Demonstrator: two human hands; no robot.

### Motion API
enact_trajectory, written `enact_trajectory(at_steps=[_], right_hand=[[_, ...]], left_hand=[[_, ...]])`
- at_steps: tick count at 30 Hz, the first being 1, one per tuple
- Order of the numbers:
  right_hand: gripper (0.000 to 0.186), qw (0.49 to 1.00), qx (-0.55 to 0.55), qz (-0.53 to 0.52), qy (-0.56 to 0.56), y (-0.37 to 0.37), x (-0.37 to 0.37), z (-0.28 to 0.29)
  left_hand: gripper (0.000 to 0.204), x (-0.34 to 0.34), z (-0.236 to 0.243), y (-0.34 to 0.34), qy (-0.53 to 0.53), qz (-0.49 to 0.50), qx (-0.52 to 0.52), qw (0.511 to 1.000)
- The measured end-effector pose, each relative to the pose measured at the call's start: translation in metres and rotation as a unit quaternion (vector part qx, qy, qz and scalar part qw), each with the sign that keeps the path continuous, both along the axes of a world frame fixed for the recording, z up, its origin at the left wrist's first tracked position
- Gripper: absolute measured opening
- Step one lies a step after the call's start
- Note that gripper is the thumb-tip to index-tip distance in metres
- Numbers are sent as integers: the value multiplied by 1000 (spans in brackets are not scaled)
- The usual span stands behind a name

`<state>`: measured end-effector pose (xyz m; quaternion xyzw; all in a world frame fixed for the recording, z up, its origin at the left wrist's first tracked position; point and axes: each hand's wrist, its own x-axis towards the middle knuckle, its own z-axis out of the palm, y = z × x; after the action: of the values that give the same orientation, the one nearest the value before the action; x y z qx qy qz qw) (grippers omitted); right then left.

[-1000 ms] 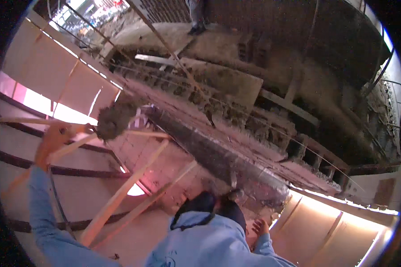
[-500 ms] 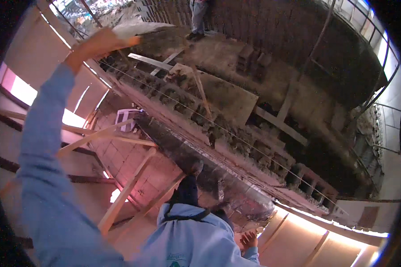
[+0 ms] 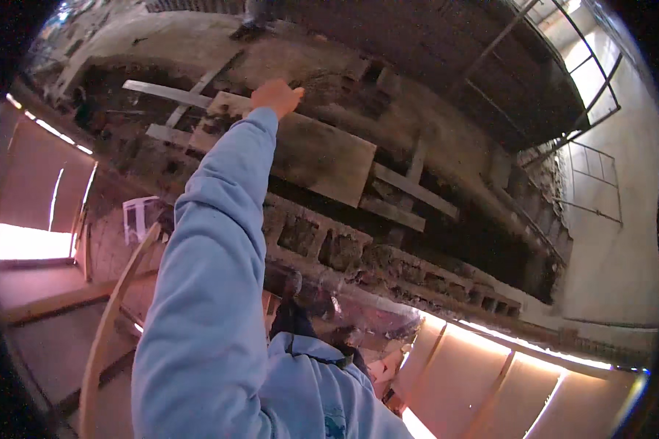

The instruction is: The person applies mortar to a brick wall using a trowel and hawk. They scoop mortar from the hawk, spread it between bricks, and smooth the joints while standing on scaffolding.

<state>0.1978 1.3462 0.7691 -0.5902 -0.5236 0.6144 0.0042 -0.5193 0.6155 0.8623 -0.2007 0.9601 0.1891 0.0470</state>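
My left arm stretches up through the middle in a light blue sleeve. My left hand (image 3: 274, 98) looks closed above the far left part of a flat tan board (image 3: 322, 157). A small orange-tan tip sticks out at its right side; whether this is a finger or a held thing I cannot tell. Planks (image 3: 410, 192) lie around and under the board. Nearer to me runs a wall of hollow blocks (image 3: 344, 250) with rough mortar on it, partly hidden by my sleeve. My right hand does not show clearly.
Curved wooden timber (image 3: 113, 336) rises at the lower left, near a white chair-like frame (image 3: 137, 219). Metal bars (image 3: 593, 172) stand at the right beside a pale wall. Another person's lower legs (image 3: 252, 22) show at the far edge. Stacked blocks (image 3: 373, 79) sit beyond the board.
My left hand has swung from the upper left to the middle, over the board. The view has shifted. My right hand, open at the bottom before, no longer shows clearly.
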Motion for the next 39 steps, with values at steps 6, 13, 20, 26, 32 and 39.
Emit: enact_trajectory(at_steps=[6,13,20,26,32,39], right_hand=[[54,981,153,-102,-62,26,27,125],[57,945,252,-172,-117,20,74,247],[60,933,261,-215,-127,13,123,292],[64,955,208,-137,-159,15,117,189],[50,993,94,-1,-78,62,26,81],[50,986,115,95,-80,156,-5,19]], left_hand=[[49,-50,-144,-35,-45,20,410,911],[39,-62,-265,-31,39,123,673,729],[40,-104,-227,-69,-34,100,686,719],[42,-99,-158,-52,69,-2,655,752],[68,-68,-145,-54,18,-102,221,970],[84,0,-15,46,68,4,25,997]])
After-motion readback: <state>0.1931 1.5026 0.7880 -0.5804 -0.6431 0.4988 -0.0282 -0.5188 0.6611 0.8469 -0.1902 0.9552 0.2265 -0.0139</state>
